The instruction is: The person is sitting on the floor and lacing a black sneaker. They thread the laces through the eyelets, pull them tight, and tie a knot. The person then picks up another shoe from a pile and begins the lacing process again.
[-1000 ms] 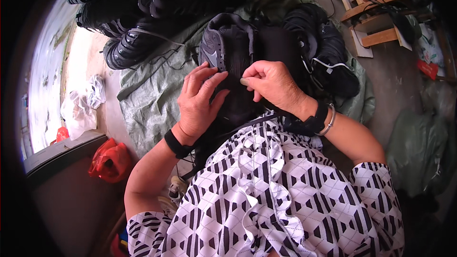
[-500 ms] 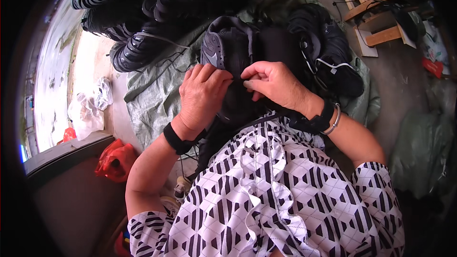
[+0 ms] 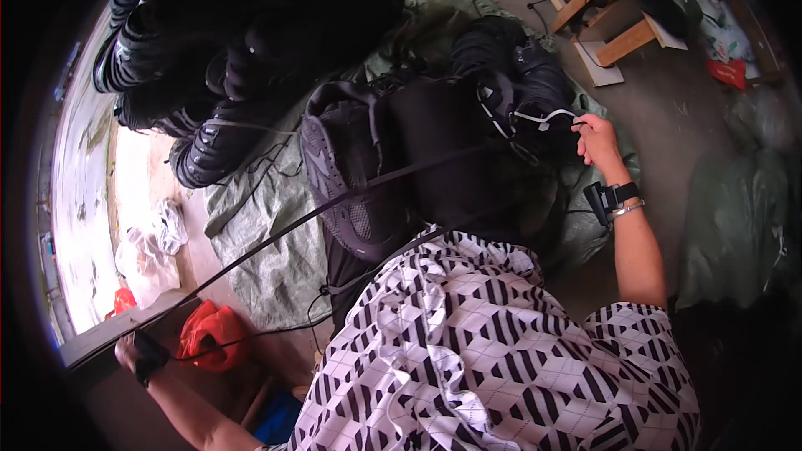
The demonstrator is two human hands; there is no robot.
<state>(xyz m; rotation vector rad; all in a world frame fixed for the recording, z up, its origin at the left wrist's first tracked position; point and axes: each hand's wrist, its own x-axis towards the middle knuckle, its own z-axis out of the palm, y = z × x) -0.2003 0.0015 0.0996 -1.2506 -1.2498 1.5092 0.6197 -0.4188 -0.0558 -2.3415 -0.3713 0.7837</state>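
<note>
A dark grey and black sneaker (image 3: 355,171) rests on my lap, toe toward me, its tongue and collar upright. Across it runs a taut black shoelace (image 3: 288,230), stretching down to the lower left and up to the right, where it fades against my dark trousers (image 3: 434,129). My left hand (image 3: 129,352), far out at the lower left and somewhat blurred, is closed on the lace. Out to the right, my right hand (image 3: 593,139) has its fingers pinched together, apparently on the lace's other end. Both wrists wear black bands.
Stacked black shoes (image 3: 209,58) fill the far left; more shoes (image 3: 518,67) lie beyond my right knee. A green tarp (image 3: 259,263) is spread underneath. A red plastic bag (image 3: 209,334) sits near my left forearm, and a wooden stool (image 3: 626,38) stands far right.
My hands have gone from close together over the sneaker to wide apart, left hand down-left and right hand out right. The black lace is now drawn out long between them.
</note>
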